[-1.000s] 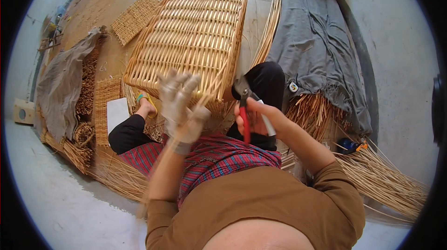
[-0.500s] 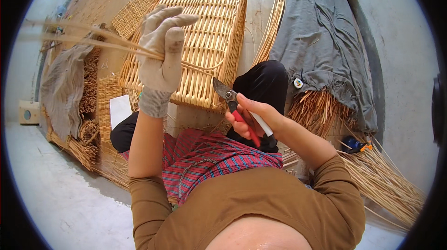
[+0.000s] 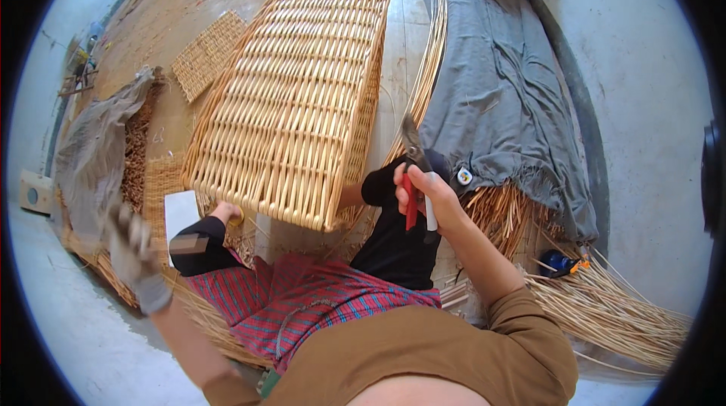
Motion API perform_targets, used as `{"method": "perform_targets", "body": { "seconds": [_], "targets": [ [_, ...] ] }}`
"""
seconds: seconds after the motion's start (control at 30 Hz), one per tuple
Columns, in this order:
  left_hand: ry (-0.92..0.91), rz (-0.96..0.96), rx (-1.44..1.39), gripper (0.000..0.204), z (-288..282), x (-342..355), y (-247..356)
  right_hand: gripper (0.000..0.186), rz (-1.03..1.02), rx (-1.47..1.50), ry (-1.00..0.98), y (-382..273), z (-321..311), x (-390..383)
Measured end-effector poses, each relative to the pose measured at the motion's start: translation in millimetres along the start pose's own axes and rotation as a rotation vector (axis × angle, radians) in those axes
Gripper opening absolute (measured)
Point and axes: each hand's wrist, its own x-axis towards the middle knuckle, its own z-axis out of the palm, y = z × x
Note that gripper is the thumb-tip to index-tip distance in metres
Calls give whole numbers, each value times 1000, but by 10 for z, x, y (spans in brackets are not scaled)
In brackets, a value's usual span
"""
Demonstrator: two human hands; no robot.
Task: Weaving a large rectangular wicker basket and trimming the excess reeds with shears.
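My right hand (image 3: 432,200) is closed round a pair of pruning shears (image 3: 413,150) with one red and one white handle. Their dark blades point away from me, over my black-trousered knee. Off to the left, low beside my other knee, my left hand (image 3: 130,253) wears a pale knitted glove. Motion smears its fingers, and whether it holds anything cannot be made out. In front of me stands a large box-shaped wicker basket (image 3: 283,107), a broad woven face towards me. Neither hand touches it.
At left lie a woven panel (image 3: 208,56), a white sheet (image 3: 181,218) and bundled rods under grey cloth (image 3: 102,145). Grey-blue cloth (image 3: 503,96) covers reddish rods (image 3: 503,209) at right. Loose pale rods (image 3: 605,304) lie near a blue container (image 3: 558,262).
My left hand has swung left and down, away from the basket; the thin rods seen in it no longer show clearly. The shears have shifted slightly right. The view has also moved.
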Motion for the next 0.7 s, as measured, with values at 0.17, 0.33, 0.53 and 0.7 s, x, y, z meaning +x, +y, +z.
{"method": "perform_targets", "body": {
  "seconds": [0.17,0.33,0.53,0.7],
  "targets": [
    [633,113,669,53,-2857,-1962,-38,41,-101,-167,180,159,-66,79],
    [998,-261,808,62,-2851,-2452,-545,45,-67,-135,108,182,105,246],
    [903,-483,1668,63,-3142,-2776,-1178,54,53,115,-134,-505,129,759],
    [461,337,1002,41,-224,-1063,-798,64,226,225,-247,-963,45,1153]
  ]
}}
